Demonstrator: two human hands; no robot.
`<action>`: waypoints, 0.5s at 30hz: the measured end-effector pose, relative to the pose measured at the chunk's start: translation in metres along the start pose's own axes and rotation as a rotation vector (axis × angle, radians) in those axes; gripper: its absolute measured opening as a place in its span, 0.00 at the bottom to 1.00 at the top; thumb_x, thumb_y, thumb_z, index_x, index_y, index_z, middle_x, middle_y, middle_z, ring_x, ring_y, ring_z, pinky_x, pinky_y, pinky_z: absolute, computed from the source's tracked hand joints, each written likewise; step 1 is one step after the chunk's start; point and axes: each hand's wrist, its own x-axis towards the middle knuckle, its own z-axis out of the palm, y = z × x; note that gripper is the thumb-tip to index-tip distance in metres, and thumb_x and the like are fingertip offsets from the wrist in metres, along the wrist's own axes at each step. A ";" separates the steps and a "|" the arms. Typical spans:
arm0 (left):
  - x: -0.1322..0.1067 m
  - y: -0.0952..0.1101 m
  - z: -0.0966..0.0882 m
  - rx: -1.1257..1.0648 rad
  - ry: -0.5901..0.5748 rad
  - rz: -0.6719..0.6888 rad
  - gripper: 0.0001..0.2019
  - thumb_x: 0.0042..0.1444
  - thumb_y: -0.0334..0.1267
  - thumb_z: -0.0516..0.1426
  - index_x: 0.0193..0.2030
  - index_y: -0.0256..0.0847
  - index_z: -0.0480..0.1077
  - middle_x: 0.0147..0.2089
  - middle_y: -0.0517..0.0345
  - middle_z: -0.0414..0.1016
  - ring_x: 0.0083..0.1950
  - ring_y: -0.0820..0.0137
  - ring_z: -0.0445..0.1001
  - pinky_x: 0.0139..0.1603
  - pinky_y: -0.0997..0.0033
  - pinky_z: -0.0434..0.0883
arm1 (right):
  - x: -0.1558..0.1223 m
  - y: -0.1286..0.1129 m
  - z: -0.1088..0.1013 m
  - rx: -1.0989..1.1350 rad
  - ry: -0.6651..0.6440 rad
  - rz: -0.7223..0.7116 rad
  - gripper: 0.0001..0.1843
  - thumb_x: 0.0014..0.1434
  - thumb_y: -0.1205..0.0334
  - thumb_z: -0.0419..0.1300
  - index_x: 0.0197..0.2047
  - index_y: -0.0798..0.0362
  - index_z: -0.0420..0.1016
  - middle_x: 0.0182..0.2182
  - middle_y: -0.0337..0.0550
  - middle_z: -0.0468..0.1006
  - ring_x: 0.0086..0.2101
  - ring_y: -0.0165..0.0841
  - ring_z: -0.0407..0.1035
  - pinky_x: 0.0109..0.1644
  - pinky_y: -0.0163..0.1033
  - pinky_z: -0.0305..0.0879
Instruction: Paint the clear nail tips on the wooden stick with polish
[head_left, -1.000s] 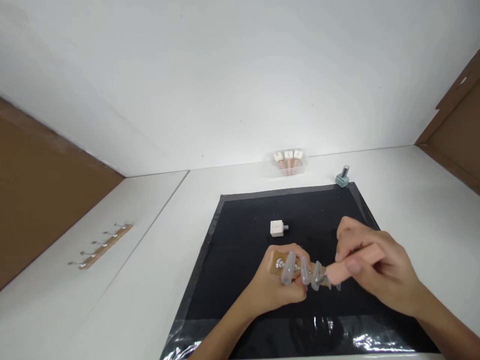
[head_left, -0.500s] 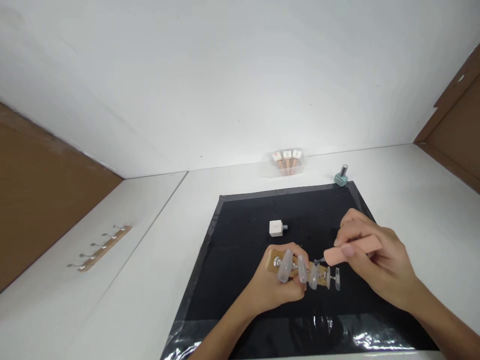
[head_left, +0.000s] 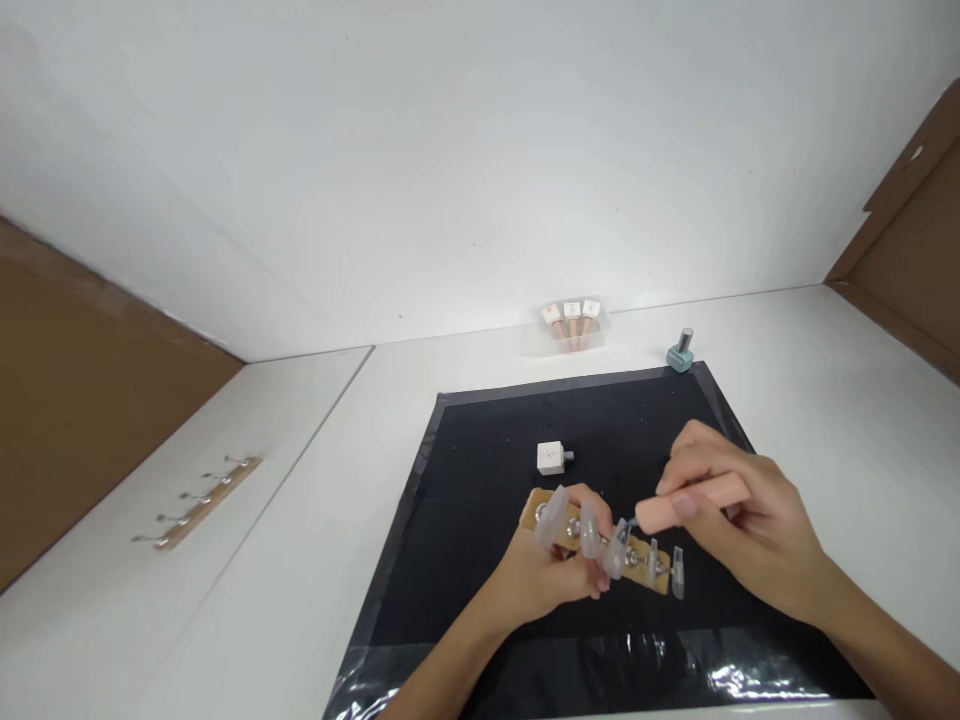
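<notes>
White bottle (head_left: 550, 458) on side just beyond fingers of left hand (head_left: 541, 578); clear tray (head_left: 598, 341), teal bottle (head_left: 679, 359) farther out. Left fingers clamped on wooden nail stand (head_left: 637, 572). Right hand (head_left: 772, 540) fingers pinched around peach brush handle (head_left: 662, 511), brush end (head_left: 634, 522) at middle nail tip (head_left: 616, 556), contact unclear. Black mat (head_left: 480, 450) beneath both hands; white wall (head_left: 450, 170) beyond.

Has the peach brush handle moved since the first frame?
Yes: judged against the white bottle on the black mat, the peach brush handle has shifted slightly left and upward in the picture.
</notes>
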 end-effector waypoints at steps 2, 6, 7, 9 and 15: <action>-0.001 -0.003 -0.001 -0.020 -0.003 -0.007 0.14 0.41 0.35 0.66 0.26 0.38 0.63 0.17 0.67 0.66 0.15 0.81 0.64 0.16 0.84 0.64 | -0.001 0.001 0.001 0.031 0.034 -0.006 0.09 0.63 0.64 0.57 0.30 0.49 0.71 0.22 0.37 0.72 0.24 0.30 0.63 0.23 0.34 0.60; -0.002 -0.006 -0.003 -0.068 -0.016 0.008 0.17 0.42 0.42 0.68 0.27 0.38 0.64 0.18 0.67 0.66 0.16 0.81 0.64 0.16 0.84 0.65 | -0.002 0.001 0.002 0.077 -0.056 -0.039 0.10 0.63 0.58 0.58 0.29 0.50 0.71 0.20 0.37 0.71 0.23 0.29 0.62 0.22 0.34 0.59; -0.002 -0.006 -0.003 -0.073 -0.014 0.002 0.17 0.42 0.43 0.68 0.27 0.38 0.64 0.18 0.67 0.65 0.16 0.81 0.64 0.16 0.84 0.65 | -0.003 0.001 0.002 0.055 -0.034 -0.027 0.11 0.63 0.59 0.57 0.29 0.50 0.70 0.21 0.37 0.71 0.23 0.29 0.62 0.22 0.34 0.59; -0.002 -0.006 -0.003 -0.082 -0.013 -0.007 0.17 0.42 0.42 0.68 0.27 0.38 0.64 0.18 0.67 0.66 0.16 0.81 0.65 0.15 0.85 0.65 | -0.003 0.002 0.003 0.029 0.037 0.000 0.11 0.64 0.62 0.56 0.29 0.49 0.70 0.22 0.37 0.72 0.24 0.29 0.63 0.23 0.34 0.60; -0.001 -0.011 -0.004 -0.116 -0.035 0.014 0.18 0.44 0.46 0.67 0.27 0.38 0.64 0.18 0.67 0.65 0.15 0.81 0.64 0.15 0.85 0.65 | -0.005 0.002 0.004 0.078 -0.016 0.001 0.09 0.63 0.62 0.58 0.29 0.49 0.72 0.20 0.37 0.71 0.23 0.30 0.62 0.22 0.34 0.59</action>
